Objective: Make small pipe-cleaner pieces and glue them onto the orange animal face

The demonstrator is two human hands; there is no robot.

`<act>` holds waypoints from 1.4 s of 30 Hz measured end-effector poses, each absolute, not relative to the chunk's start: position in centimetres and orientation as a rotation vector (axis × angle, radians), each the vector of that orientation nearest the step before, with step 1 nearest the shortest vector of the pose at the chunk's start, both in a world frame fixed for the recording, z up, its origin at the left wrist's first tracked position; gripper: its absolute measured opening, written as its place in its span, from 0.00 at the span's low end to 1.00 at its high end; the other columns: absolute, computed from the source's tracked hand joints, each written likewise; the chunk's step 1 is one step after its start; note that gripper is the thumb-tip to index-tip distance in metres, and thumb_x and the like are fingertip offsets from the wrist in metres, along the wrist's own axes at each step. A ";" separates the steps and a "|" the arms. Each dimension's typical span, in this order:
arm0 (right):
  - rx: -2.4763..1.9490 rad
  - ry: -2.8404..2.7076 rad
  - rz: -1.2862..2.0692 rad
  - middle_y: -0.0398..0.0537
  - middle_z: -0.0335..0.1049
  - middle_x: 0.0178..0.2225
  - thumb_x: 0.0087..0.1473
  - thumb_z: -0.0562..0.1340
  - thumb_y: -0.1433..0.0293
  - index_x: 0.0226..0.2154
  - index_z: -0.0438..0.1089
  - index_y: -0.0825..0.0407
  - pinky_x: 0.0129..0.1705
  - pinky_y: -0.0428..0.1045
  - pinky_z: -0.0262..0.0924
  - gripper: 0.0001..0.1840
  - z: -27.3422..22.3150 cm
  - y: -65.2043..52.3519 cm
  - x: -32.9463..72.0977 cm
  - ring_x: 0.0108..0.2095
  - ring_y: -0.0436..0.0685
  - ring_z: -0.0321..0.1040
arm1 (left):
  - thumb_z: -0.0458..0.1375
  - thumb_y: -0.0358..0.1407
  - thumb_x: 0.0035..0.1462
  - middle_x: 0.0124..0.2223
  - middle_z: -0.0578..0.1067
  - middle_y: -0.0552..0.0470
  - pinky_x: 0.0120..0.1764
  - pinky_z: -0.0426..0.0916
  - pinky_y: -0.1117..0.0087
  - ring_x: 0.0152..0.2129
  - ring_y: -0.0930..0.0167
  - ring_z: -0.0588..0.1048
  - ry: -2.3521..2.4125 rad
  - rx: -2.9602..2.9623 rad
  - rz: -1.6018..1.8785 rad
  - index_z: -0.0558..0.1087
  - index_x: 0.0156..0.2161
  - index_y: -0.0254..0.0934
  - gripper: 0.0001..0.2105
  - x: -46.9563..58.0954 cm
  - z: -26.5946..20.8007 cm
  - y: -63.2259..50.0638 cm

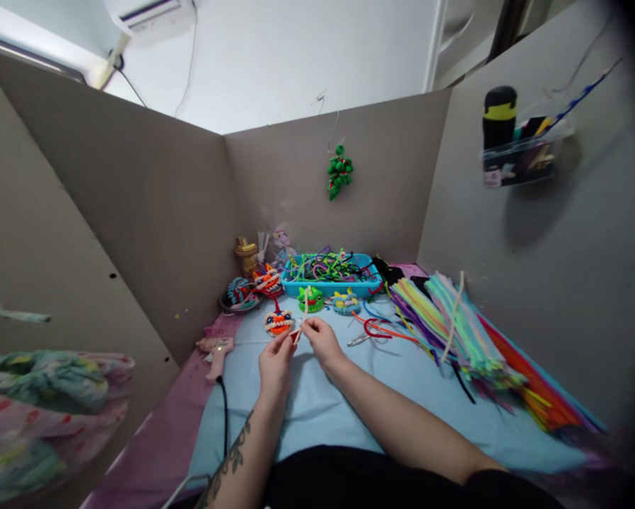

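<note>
My left hand (276, 359) pinches a small dark red piece edged in white (295, 336), probably of fuzzy pipe cleaner. Close beside it, my right hand (322, 341) has its fingers pinched on a white pipe cleaner (306, 304) that stands up above the fingertips. Whether the two pieces are joined cannot be made out. Just beyond my hands sit an orange, white and blue pipe-cleaner animal head (278, 323), a green one (310, 300) and a yellow and blue one (346, 302).
A blue basket (325, 288) of loose pipe cleaners stands at the back. Bundled pipe cleaners (455, 325) lie on the right, near metal pliers (358, 339). At left rests a pink glue gun (219, 353) with a black cord. Grey panels (296, 184) enclose the table.
</note>
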State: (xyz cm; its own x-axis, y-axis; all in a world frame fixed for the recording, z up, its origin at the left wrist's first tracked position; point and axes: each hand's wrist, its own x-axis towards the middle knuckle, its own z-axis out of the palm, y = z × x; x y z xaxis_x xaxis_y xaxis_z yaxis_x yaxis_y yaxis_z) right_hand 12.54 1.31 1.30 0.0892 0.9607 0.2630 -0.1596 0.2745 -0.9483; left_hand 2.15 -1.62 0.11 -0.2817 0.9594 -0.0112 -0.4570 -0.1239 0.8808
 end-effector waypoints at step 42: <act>-0.957 -1.486 0.678 0.44 0.62 0.27 0.45 0.58 0.71 0.21 0.64 0.52 0.35 0.47 0.57 0.04 2.0 1.2 13.6 0.30 0.52 0.60 | 0.64 0.36 0.40 0.36 0.78 0.44 0.39 0.67 0.70 0.33 0.70 0.75 1.027 0.883 1.669 0.75 0.37 0.30 0.16 2.1 0.3 -1.9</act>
